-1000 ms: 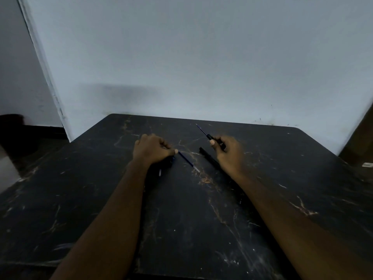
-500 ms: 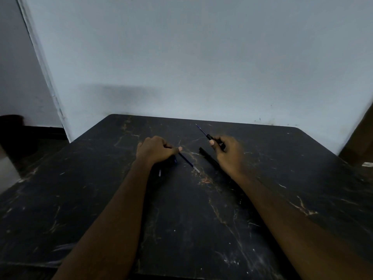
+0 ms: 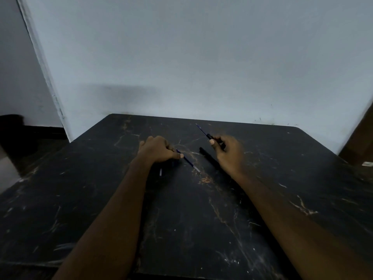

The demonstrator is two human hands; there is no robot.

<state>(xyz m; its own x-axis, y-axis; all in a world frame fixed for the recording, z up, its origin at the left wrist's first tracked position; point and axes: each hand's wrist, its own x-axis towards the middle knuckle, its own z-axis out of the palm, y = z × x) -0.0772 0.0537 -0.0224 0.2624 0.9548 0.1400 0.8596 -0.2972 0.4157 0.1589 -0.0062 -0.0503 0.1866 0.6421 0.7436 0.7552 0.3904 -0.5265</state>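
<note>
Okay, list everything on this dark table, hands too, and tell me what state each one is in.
left hand: curled, pinching the blue refill.
blue refill: held slanted, pale end low over the table.
right hand: curled round the black pen piece.
black pen piece: raised, thin tip pointing up and away.
black tube: lying on the table, near end behind the right hand.
table: scratched.
</note>
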